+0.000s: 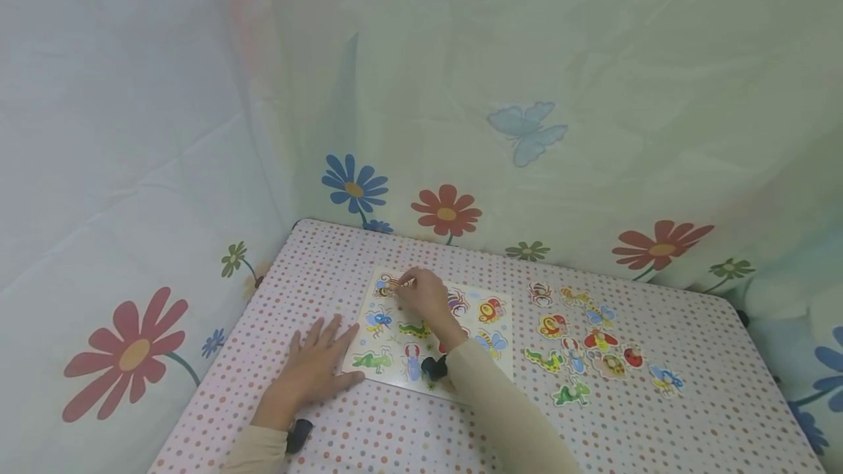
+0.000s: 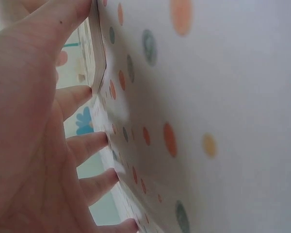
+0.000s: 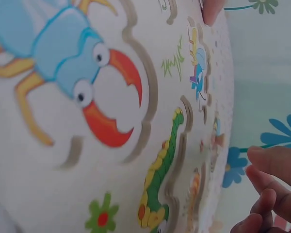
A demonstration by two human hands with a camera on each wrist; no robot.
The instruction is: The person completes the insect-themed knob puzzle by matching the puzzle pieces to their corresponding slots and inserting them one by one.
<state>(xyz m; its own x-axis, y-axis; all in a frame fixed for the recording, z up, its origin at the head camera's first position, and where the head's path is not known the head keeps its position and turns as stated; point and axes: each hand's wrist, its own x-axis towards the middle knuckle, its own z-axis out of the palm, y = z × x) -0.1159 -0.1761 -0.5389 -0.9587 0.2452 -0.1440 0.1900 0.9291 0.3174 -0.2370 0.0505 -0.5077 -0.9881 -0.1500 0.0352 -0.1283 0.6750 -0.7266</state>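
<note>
A flat white puzzle board point(image 1: 395, 379) printed with insects lies on the table. My left hand point(image 1: 316, 360) rests spread at its left side; in the left wrist view the thumb point(image 2: 72, 14) lies along the board's edge and the other fingertips reach down to the tablecloth. My right hand point(image 1: 424, 298) is over the board's far left corner, with bent fingers right at the striped bee point(image 1: 385, 287). In the right wrist view its fingertips point(image 3: 256, 155) are close together; I cannot tell if they pinch anything. The stag beetle point(image 3: 72, 53) and green caterpillar point(image 3: 160, 179) show there within cut outlines.
Several loose insect pieces lie right of the board, among them a grasshopper point(image 1: 571, 391), a ladybug point(image 1: 634, 356) and a spider point(image 1: 540, 293). A dotted cloth point(image 1: 329, 247) covers the table. Flower-printed curtains point(image 1: 421, 93) hang behind and to the left.
</note>
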